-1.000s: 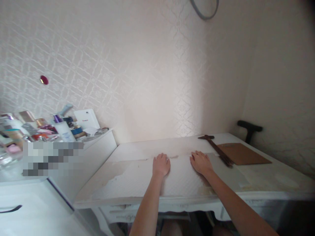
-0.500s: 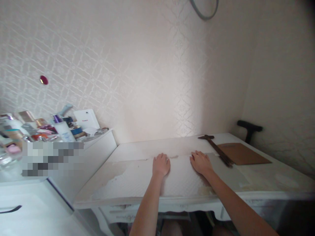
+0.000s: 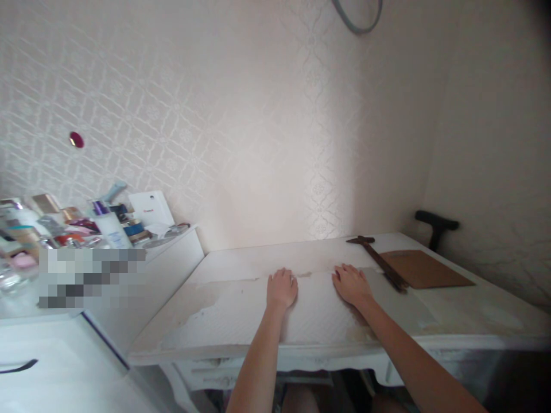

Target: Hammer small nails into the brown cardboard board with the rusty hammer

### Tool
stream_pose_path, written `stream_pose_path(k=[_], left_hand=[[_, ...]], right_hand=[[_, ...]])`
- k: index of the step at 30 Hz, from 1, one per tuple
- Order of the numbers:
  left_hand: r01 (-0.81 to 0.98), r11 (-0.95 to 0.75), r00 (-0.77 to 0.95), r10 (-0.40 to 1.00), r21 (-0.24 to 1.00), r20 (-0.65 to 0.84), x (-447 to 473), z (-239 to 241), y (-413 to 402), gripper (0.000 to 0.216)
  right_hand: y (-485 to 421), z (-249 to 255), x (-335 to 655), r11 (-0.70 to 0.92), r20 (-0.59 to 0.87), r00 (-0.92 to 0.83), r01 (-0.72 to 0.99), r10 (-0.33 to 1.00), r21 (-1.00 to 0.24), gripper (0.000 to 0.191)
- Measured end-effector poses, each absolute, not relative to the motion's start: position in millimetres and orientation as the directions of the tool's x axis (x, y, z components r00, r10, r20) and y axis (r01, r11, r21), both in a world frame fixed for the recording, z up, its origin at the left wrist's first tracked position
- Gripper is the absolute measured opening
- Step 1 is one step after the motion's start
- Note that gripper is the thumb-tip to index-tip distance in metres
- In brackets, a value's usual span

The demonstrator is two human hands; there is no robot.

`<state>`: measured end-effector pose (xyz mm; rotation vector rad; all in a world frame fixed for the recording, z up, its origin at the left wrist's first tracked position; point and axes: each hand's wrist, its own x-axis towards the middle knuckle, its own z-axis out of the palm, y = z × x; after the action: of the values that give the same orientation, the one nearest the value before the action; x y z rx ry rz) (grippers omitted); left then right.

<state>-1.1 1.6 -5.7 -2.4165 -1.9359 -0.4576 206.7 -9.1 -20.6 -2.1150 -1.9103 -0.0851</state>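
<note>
Textured sheet point(image 3: 241, 321): white, lying flat on the tabletop point(image 3: 473, 327), its near edge close to the front edge and its left side ragged; both my hands rest on its far part.
Left hand point(image 3: 282, 288): palm down on the sheet, fingers loosely curled, gripping nothing.
Right hand point(image 3: 350, 285): just beside the left, palm down, fingers laid out flat, clamped on nothing.
Change: none that I can see over the last second; hands and sheet sit where they were, so I judge my pressing is steady and the sheet has not shifted.
Wooden T-square point(image 3: 381, 263): dark, right of my right hand, near but apart from it.
Brown board point(image 3: 424, 269): flat, just right of the T-square.
Cosmetics bottles point(image 3: 109, 226): crowded on the white cabinet point(image 3: 172, 258) to the left, well apart.
</note>
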Motion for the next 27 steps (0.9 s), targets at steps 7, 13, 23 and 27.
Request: stream_pose_path(k=[7, 13, 23, 27], left_hand=[[0.959, -0.229, 0.191, 0.958, 0.167, 0.215, -0.6, -4.6, 1.4, 0.042], [0.958, -0.229, 0.189, 0.957, 0.174, 0.22, 0.0, -3.2, 0.3, 0.042], [0.956, -0.24, 0.195, 0.95, 0.169, 0.244, -0.7, -5.6, 2.0, 0.042], [0.957, -0.237, 0.191, 0.949, 0.17, 0.249, -0.5, -5.9, 1.7, 0.042]], right_hand=[[-10.0, -19.4, 206.1, -0.079, 0.239, 0.118, 0.983, 0.964, -0.167, 0.043], [-10.9, -19.0, 205.8, -0.08, 0.237, 0.118, 0.983, 0.964, -0.166, 0.042], [-9.0, -21.0, 206.6, -0.083, 0.232, 0.122, 0.982, 0.965, -0.17, 0.042], [-9.2, -21.6, 206.7, -0.083, 0.232, 0.121, 0.982, 0.965, -0.17, 0.042]])
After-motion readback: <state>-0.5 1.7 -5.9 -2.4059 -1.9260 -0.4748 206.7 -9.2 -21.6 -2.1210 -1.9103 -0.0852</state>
